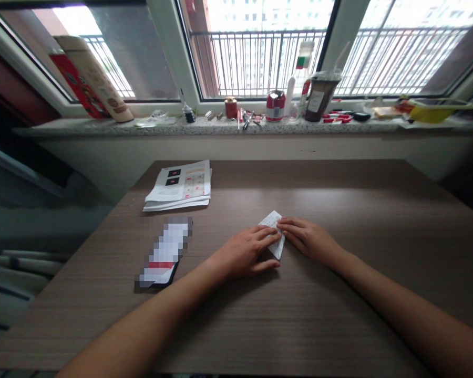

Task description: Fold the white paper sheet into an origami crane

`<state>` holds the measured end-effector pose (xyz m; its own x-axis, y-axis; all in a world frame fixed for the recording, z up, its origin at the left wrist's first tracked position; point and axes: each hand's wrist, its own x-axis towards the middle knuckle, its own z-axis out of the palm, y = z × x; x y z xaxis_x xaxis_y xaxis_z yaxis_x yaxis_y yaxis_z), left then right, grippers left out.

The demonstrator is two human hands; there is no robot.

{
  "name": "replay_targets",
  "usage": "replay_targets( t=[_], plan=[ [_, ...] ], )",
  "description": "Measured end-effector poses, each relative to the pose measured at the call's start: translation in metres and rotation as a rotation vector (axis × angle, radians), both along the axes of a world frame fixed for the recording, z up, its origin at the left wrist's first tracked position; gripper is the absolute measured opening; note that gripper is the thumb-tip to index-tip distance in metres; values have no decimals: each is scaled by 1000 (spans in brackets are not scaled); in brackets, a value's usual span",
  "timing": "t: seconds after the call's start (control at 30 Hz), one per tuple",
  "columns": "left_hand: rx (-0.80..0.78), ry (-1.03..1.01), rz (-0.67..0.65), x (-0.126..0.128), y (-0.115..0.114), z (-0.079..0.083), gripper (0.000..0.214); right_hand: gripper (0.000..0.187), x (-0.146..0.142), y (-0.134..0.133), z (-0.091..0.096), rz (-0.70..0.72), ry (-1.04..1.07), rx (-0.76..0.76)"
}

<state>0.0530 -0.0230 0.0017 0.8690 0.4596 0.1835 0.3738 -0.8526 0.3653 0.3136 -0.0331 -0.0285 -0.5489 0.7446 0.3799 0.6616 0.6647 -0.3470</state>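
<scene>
A small folded piece of white printed paper (276,249) lies on the table, its top corner pointing away from me. My left hand (250,249) rests over its left part, palm down, fingers stretched out and thumb spread toward me. From the other side, my right hand (307,237) touches the right edge with its fingertips; these fingers are stretched out too, and its thumb is hidden. Part of the paper is covered by my fingers. Left of my left forearm lies a phone (165,252) with a blurred, lit screen.
A stack of printed sheets (177,186) lies at the table's (358,189) back left. Behind, the windowsill (205,126) holds a red can (275,106), a dark drink cup (321,97), a clear bottle (301,68), a small red jar (230,108), a yellow container (431,112) and other small items.
</scene>
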Motion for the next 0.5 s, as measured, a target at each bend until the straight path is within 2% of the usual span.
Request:
replay_targets(
  t=[0.23,0.5],
  plan=[
    [13,6,39,-1,-1,-6,68,33,0,0,4,12,2,15],
    [-12,14,73,0,0,-4,64,36,5,0,0,10,-4,-10]
  ],
)
